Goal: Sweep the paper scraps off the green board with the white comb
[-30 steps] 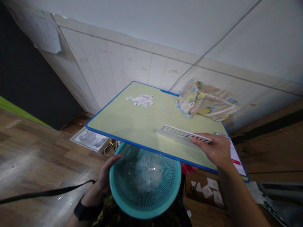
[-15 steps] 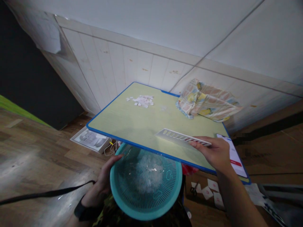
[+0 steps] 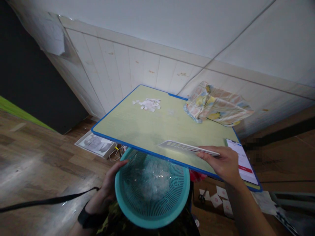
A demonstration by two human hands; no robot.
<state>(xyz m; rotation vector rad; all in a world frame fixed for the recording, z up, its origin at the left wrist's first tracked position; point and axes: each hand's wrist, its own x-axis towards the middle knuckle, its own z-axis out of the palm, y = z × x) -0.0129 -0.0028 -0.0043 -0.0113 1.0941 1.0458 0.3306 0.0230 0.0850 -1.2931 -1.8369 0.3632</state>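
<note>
Gripping the far-left rim of a round teal plastic mesh basket (image 3: 152, 217) at bottom centre of the frame, the left hand (image 3: 111, 184) has its fingers curled over the edge and closed on it. The hand holds the basket mouth-up with its far side tucked under the near edge of the pale-green table with the blue border (image 3: 137, 126). That position, as I read it, puts the opening directly below the table's lip. A heap of clear crumpled plastic scraps (image 3: 154, 178) lies in the basket's bottom. To the right of centre, the right hand (image 3: 224, 161) is clamped on one end of a long white slotted plastic strip (image 3: 182, 147). The strip lies low along the tabletop near that same edge and runs leftward from the fingers. Its flat, edge-parallel lie suggests it is held as a scraper or straightedge against the surface. A small pile of white paper bits (image 3: 147, 104) sits well apart from it, at the far end of the table. A crumpled pastel patterned cloth (image 3: 216, 106) rests at the far right corner. A lit smartphone (image 3: 242, 160) lies just beside the right hand. White cards (image 3: 216, 198) are scattered on the floor below.
</note>
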